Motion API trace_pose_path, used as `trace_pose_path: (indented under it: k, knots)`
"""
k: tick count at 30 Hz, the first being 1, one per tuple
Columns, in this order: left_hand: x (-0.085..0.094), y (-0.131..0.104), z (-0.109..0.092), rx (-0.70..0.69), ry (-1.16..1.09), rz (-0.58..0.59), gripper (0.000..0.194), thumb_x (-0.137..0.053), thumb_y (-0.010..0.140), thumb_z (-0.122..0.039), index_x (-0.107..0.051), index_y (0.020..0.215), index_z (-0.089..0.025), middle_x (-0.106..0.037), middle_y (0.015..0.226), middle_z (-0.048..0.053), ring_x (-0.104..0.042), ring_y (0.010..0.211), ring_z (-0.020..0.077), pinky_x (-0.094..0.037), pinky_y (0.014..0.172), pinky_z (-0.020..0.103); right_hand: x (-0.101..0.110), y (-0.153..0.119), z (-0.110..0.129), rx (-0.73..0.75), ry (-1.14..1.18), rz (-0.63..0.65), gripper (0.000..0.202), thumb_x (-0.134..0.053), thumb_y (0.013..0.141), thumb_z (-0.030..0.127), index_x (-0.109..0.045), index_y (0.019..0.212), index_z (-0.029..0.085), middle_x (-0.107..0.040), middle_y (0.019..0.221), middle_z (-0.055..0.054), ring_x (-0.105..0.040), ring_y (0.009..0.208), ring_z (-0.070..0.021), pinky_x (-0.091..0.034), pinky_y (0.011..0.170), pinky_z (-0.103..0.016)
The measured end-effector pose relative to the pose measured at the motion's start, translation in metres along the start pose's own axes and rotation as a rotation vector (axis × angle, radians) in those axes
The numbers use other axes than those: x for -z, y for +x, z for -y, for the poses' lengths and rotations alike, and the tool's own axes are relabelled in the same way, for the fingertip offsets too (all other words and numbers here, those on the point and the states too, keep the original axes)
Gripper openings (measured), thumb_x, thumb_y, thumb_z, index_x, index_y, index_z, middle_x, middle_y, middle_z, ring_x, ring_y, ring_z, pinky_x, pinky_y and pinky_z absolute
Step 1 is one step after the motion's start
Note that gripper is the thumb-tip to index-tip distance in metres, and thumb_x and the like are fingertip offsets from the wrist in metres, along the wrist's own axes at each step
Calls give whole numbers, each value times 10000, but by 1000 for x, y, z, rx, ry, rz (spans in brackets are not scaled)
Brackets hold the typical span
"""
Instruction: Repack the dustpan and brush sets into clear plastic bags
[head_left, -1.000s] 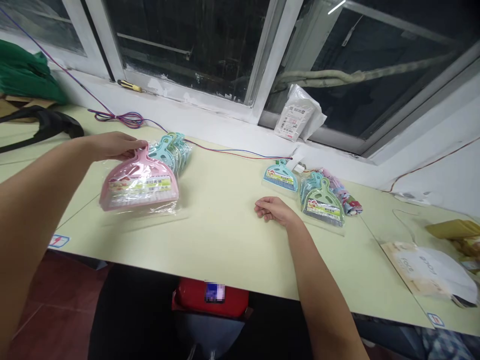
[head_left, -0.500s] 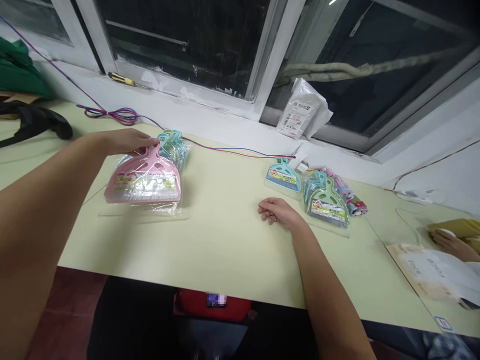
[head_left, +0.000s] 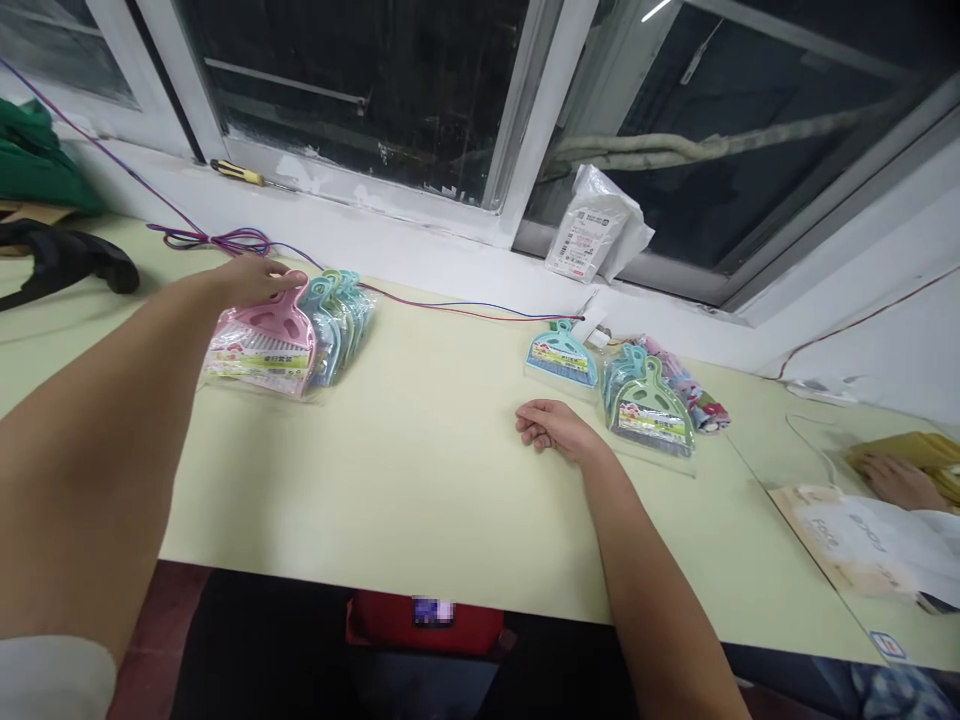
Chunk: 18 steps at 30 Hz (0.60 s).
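At the left of the table, my left hand (head_left: 259, 280) grips the handle of a pink dustpan (head_left: 283, 330), wrapped in clear plastic with a printed label and brush bristles showing. It rests against a row of several bagged blue and green dustpans (head_left: 341, 320). My right hand (head_left: 553, 428) lies on the tabletop with its fingers loosely curled, and I see nothing in them. Beyond it sits a bagged light-blue dustpan (head_left: 562, 357). To its right, a green dustpan (head_left: 654, 415) fronts another row of blue ones.
Red and blue wires (head_left: 465, 308) run along the back of the table (head_left: 420, 480). A screwdriver (head_left: 240, 172) and a plastic-wrapped box (head_left: 589, 235) are on the windowsill. Patterned cloth (head_left: 686, 385) lies at the right. Another person's hand (head_left: 900, 482) is by a paper bag (head_left: 832, 530).
My left hand has moved the pink dustpan leftward and back, against the row on the left, and turned it. The dustpans behind it show more now. My right hand has stayed in place.
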<state>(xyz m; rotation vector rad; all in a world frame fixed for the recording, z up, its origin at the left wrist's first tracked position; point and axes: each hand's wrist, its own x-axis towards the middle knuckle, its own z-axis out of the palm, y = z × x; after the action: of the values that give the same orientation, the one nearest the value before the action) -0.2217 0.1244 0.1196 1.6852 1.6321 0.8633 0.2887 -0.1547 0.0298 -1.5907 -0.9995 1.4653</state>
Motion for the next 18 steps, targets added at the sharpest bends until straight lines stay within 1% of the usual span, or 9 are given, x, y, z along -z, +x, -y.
trace_pose_path:
  k: [3,5,8,10,12,14,15,16,18]
  knots:
    - [-7,-6,-2,-94,351,-41,419,-789,875,-456,-735,1100,-107,-569,664,-57,-417,685,98,-277,629,139,1,0,0,0,7,0,125,-731,898,274,-674,896,163,-722,860,-73,-675,605,-127,-522,424,-184]
    - [-8,-20,-6,-165,380,-138,408,-713,942,-457,-713,1160,-112,-620,786,-36,-466,735,89,-329,708,134,1,0,0,1,9,-2,131,-732,899,280,-674,904,163,-726,864,-78,-672,599,-129,-522,421,-186]
    - [3,-59,-5,-251,435,-334,351,-605,994,-411,-702,1194,-139,-652,939,-2,-511,817,102,-397,840,171,0,0,-1,2,12,-9,138,-731,902,288,-672,911,164,-732,864,-84,-672,597,-129,-518,418,-184]
    - [15,-96,6,-219,580,-413,333,-556,983,-399,-709,1158,-162,-655,935,18,-526,816,144,-452,888,257,0,0,-1,-3,1,-12,136,-716,916,291,-670,914,162,-730,869,-83,-677,608,-129,-514,422,-181]
    - [26,-134,28,-126,744,-290,373,-537,956,-461,-713,1143,-191,-667,933,41,-548,801,195,-502,896,354,-1,0,-1,-9,-21,-14,139,-698,931,293,-667,916,158,-725,878,-80,-679,614,-127,-511,425,-181]
    - [31,-167,55,-66,852,-157,505,-570,907,-501,-652,1273,-163,-649,1100,116,-608,921,265,-523,917,433,-3,-1,0,-12,-44,-19,142,-684,941,291,-664,915,154,-718,885,-78,-679,616,-126,-507,427,-181]
    - [30,-181,69,-17,872,-129,623,-580,887,-560,-597,1364,-161,-611,1217,166,-612,1043,327,-518,945,482,-3,-1,1,-10,-54,-23,141,-679,945,288,-661,914,152,-716,886,-77,-677,614,-124,-505,427,-181]
    - [29,-191,81,22,862,-125,723,-583,872,-618,-536,1445,-180,-557,1330,200,-566,1198,393,-498,988,527,-4,-2,1,-9,-62,-27,139,-675,947,285,-659,911,151,-713,885,-77,-674,610,-123,-502,425,-182]
    - [22,-202,98,22,773,-148,831,-603,855,-638,-431,1533,-189,-447,1477,231,-450,1381,432,-448,1072,552,-6,-3,2,-5,-72,-37,135,-666,951,277,-653,907,150,-710,882,-77,-669,604,-121,-497,420,-183]
